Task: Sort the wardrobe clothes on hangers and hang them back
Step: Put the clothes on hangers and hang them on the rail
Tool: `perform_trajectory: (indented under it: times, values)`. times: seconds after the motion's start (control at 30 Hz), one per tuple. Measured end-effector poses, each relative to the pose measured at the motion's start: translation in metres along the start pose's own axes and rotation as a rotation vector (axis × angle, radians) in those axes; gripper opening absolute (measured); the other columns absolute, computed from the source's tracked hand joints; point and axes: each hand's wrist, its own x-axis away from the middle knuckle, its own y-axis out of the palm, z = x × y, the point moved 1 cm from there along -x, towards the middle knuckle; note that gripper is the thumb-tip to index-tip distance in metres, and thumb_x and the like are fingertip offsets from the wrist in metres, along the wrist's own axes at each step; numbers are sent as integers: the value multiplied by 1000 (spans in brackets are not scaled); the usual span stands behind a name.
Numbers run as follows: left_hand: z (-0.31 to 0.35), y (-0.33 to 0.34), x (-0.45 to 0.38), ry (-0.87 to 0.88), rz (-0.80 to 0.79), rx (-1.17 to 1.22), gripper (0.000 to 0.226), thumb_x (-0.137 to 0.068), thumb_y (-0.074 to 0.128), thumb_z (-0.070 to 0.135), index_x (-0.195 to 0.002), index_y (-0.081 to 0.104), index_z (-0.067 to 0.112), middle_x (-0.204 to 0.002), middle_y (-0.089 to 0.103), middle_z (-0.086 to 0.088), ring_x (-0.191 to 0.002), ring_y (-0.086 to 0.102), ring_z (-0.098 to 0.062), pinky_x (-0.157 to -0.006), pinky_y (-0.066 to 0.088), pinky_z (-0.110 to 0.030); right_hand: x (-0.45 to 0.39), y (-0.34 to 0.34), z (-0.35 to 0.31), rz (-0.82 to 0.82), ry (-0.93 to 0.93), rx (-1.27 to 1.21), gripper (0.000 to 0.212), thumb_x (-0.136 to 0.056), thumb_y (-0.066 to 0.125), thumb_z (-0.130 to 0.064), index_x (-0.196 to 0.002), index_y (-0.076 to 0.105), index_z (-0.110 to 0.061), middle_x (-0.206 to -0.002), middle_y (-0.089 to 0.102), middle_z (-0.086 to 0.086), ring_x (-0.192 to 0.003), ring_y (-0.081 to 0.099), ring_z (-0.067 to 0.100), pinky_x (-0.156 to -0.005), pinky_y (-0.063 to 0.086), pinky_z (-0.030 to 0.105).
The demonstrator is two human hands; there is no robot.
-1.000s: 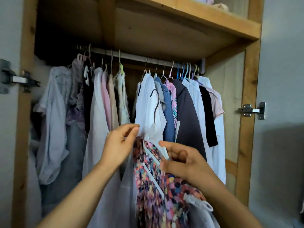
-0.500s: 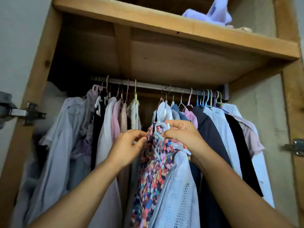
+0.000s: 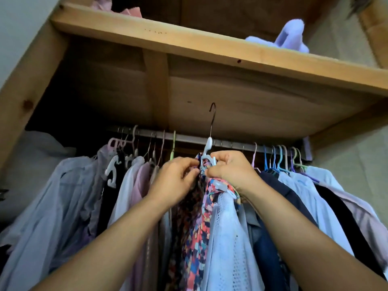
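A white plastic hanger (image 3: 208, 151) with a dark metal hook (image 3: 212, 118) is raised in front of the metal rail (image 3: 189, 139); the hook tip stands above the rail. On it hang a multicoloured patterned garment (image 3: 198, 234) and a white mesh garment (image 3: 228, 238). My right hand (image 3: 232, 171) grips the hanger's neck and shoulder. My left hand (image 3: 175, 181) pinches the patterned fabric just left of the hanger's neck. The two hands almost touch.
Pale shirts and pink tops (image 3: 63, 206) hang left of the gap on the rail. A navy garment (image 3: 279, 190), white shirts and a black one hang to the right on coloured hangers (image 3: 279, 158). A wooden shelf (image 3: 210, 51) with folded lilac cloth (image 3: 287, 37) runs close overhead.
Both hands rose with the hanger from chest height up to the rail. The hook now stands above the rail, and the view has tilted upward.
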Motion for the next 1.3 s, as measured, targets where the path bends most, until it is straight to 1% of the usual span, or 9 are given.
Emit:
perform_trajectory:
  times: [0.17,0.37,0.5,0.6,0.73,0.9,0.97,1.17,1.3]
  values:
    - [-9,-3,-55,58,61,-22,32,-90,60,24,-121,62,14,-116,64,-4,-108,58,-18,-94,43,-28,-17,-9,26,-43,-52,11,17,-77,67,4,-94,68,2,-67,59,17,-61,49,19,-62,40,31]
    - [-23,30,-104,25,-76,19,56,-90,60,36,-140,42,20,-128,57,-6,-114,56,-18,-99,44,-35,-44,-7,46,-82,-26,49,32,-75,74,-1,-106,67,-4,-66,49,11,-58,42,17,-58,35,27]
    - [-38,51,-124,33,-131,21,68,-88,64,36,-145,29,29,-127,56,-3,-113,55,-19,-96,46,-39,-65,3,53,-81,-47,149,39,-74,74,-6,-108,60,8,-67,38,12,-60,32,20,-60,27,29]
    - [-52,62,-137,26,-88,35,52,-89,63,25,-138,43,25,-103,65,-2,-96,61,-18,-85,50,-34,-76,8,59,-83,-31,179,49,-74,73,-6,-108,50,20,-62,35,11,-57,30,21,-54,25,27]
    - [-65,72,-151,31,30,221,14,-90,59,8,-98,65,17,-69,63,4,-63,59,-10,-68,49,-27,-81,10,72,-85,41,157,37,-77,74,-9,-110,61,4,-49,37,-6,-44,33,4,-52,28,22]
    - [-71,95,-161,-9,64,244,13,-88,63,9,-96,72,11,-85,71,-3,-80,67,-18,-81,54,-31,-70,6,77,-59,99,-12,57,-79,73,-14,-130,50,-8,-62,59,-7,-58,57,2,-62,45,17]
    - [-76,100,-164,-62,104,223,16,-87,64,10,-101,72,11,-92,71,-4,-87,65,-15,-82,50,-25,-64,4,76,-7,109,-94,52,-80,72,-15,-127,52,-8,-77,65,3,-68,62,7,-68,48,16]
    - [-93,112,-163,-154,165,205,18,-80,70,7,-84,55,15,-65,52,4,-70,55,-17,-63,36,-22,-55,-2,81,145,14,-268,31,-80,71,-14,-110,62,-16,-89,72,2,-85,68,10,-79,53,21]
    - [-101,120,-157,-159,238,220,25,-81,69,4,-83,46,14,-60,49,3,-59,48,-8,-53,29,-16,-42,-6,84,116,-85,-295,43,-68,81,-33,-109,67,-25,-97,70,-5,-94,65,6,-79,51,16]
